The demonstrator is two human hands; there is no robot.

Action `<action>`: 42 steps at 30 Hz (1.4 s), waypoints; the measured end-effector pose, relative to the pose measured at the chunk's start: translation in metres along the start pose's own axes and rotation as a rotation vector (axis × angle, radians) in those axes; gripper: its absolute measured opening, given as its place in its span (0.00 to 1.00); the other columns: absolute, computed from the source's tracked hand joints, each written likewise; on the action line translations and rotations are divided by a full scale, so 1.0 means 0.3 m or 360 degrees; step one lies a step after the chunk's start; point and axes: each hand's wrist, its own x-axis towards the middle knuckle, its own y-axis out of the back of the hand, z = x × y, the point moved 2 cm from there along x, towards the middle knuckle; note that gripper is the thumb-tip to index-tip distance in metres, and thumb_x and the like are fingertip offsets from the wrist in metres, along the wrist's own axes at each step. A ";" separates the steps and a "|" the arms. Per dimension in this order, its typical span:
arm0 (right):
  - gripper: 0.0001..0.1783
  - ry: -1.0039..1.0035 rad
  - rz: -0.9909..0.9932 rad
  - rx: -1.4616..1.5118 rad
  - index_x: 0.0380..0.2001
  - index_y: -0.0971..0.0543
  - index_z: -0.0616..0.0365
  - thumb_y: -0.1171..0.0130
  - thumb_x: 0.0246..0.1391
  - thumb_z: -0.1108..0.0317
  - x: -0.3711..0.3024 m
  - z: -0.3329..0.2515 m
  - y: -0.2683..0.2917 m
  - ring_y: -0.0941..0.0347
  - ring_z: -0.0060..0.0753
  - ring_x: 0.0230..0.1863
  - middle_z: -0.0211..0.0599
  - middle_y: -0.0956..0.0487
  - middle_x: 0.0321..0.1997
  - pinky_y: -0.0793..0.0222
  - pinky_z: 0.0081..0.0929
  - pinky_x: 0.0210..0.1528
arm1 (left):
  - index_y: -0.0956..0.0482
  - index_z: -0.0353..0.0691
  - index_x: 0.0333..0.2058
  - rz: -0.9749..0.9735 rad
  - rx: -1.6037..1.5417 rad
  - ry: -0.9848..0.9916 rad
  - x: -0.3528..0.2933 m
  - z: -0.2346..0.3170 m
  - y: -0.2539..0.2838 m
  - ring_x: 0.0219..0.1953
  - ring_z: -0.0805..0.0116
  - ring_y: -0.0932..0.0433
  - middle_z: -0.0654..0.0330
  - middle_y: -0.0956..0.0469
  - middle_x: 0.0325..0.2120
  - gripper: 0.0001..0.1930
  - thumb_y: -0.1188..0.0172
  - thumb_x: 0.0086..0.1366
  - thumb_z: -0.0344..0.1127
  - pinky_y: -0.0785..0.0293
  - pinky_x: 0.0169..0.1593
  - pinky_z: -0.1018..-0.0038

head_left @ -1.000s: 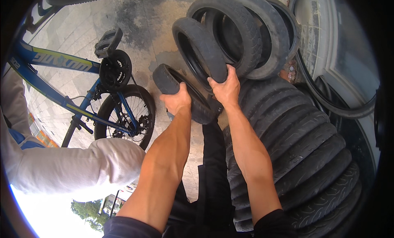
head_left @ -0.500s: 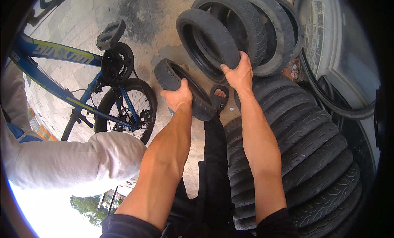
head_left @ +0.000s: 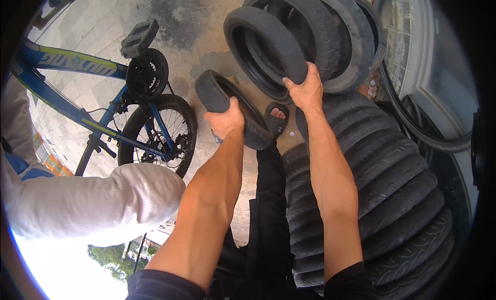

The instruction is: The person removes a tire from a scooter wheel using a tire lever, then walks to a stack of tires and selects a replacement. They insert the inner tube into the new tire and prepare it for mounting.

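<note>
My left hand is closed around the tread of a small black tyre, thumb over its rim; the tyre is tilted above the ground near my sandalled foot. My right hand grips the lower right edge of a larger, thin black tyre, its thumb on the inner side. That tyre leans in front of several other upright tyres, partly covering them. Beneath my right forearm lies a long row of worn tyres pressed side by side.
A blue and yellow bicycle stands on the left, its pedal jutting toward the tyres. Next to it is a person's light-coloured sleeve or trouser leg. A grey wall or door frame borders the right, with a thin loose tyre against it.
The tyre under my right hand has shifted slightly to the right and up, with the hand. The small tyre in my left hand has moved up a little and turned slightly.
</note>
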 end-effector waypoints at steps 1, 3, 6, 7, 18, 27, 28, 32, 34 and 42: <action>0.41 0.0013 0.0001 -0.0015 0.57 0.32 0.63 0.25 0.40 0.62 -0.005 0.001 0.002 0.29 0.55 0.59 0.55 0.27 0.57 0.34 0.41 0.60 | 0.36 0.27 0.51 0.0006 0.0001 -0.0014 0.002 0.003 0.000 0.49 0.40 0.22 0.36 0.22 0.44 0.45 0.30 0.45 0.57 0.29 0.56 0.56; 0.42 0.0055 -0.0002 -0.0021 0.57 0.32 0.64 0.25 0.40 0.61 -0.010 -0.001 0.001 0.29 0.55 0.59 0.56 0.27 0.57 0.34 0.41 0.60 | 0.36 0.27 0.50 0.0022 0.0008 -0.0027 0.009 0.008 0.002 0.49 0.40 0.22 0.36 0.22 0.44 0.45 0.30 0.45 0.57 0.29 0.56 0.56; 0.44 0.0091 -0.0059 0.0022 0.59 0.35 0.65 0.25 0.40 0.62 -0.025 0.001 -0.010 0.31 0.56 0.60 0.57 0.29 0.58 0.35 0.41 0.61 | 0.36 0.26 0.50 0.0030 0.0026 -0.0022 0.017 0.006 0.006 0.49 0.39 0.22 0.36 0.22 0.43 0.44 0.30 0.45 0.57 0.29 0.56 0.56; 0.45 0.0077 -0.0104 0.0053 0.60 0.37 0.65 0.25 0.40 0.62 -0.034 0.003 -0.019 0.32 0.57 0.61 0.58 0.29 0.59 0.35 0.42 0.62 | 0.36 0.26 0.50 0.0025 0.0020 -0.0018 0.017 0.003 0.007 0.49 0.39 0.22 0.36 0.22 0.43 0.45 0.30 0.45 0.57 0.29 0.56 0.56; 0.40 0.0435 0.0006 0.0102 0.52 0.37 0.67 0.26 0.36 0.70 -0.240 0.035 -0.163 0.34 0.62 0.54 0.57 0.31 0.49 0.38 0.47 0.59 | 0.36 0.26 0.52 0.0007 -0.0024 0.0002 0.004 0.016 0.004 0.50 0.41 0.22 0.36 0.22 0.45 0.45 0.29 0.44 0.55 0.29 0.57 0.57; 0.37 0.0514 -0.0077 0.0169 0.49 0.34 0.63 0.29 0.31 0.77 -0.283 0.083 -0.190 0.34 0.60 0.53 0.54 0.31 0.48 0.39 0.47 0.58 | 0.36 0.26 0.53 0.0039 -0.0056 -0.0054 0.017 -0.013 0.008 0.52 0.42 0.23 0.36 0.23 0.48 0.45 0.30 0.45 0.55 0.30 0.57 0.58; 0.38 0.0527 -0.0063 0.0178 0.50 0.34 0.63 0.28 0.32 0.76 -0.284 0.087 -0.188 0.34 0.60 0.53 0.54 0.31 0.48 0.39 0.48 0.58 | 0.36 0.26 0.54 0.0052 -0.0013 -0.0044 0.018 -0.017 0.007 0.52 0.41 0.24 0.36 0.23 0.48 0.46 0.30 0.45 0.56 0.30 0.58 0.58; 0.38 0.0456 -0.0056 0.0185 0.50 0.35 0.63 0.28 0.32 0.77 -0.274 0.097 -0.180 0.34 0.60 0.53 0.54 0.31 0.49 0.39 0.48 0.59 | 0.38 0.25 0.55 0.0048 0.0020 -0.0039 0.019 -0.028 0.003 0.52 0.41 0.24 0.35 0.24 0.48 0.48 0.30 0.46 0.57 0.30 0.58 0.59; 0.39 0.0391 -0.0117 0.0194 0.53 0.35 0.58 0.27 0.36 0.74 -0.267 0.097 -0.174 0.37 0.58 0.59 0.48 0.32 0.54 0.35 0.57 0.55 | 0.39 0.25 0.57 0.0073 0.0036 -0.0052 0.017 -0.026 0.002 0.52 0.41 0.23 0.35 0.24 0.49 0.49 0.30 0.47 0.57 0.30 0.58 0.60; 0.41 0.0209 -0.0214 0.0179 0.54 0.35 0.60 0.25 0.34 0.74 -0.263 0.069 -0.131 0.36 0.58 0.59 0.50 0.32 0.54 0.37 0.45 0.62 | 0.36 0.27 0.55 0.0023 -0.0005 0.0005 -0.004 0.000 -0.001 0.52 0.43 0.23 0.38 0.24 0.50 0.46 0.31 0.46 0.57 0.29 0.58 0.58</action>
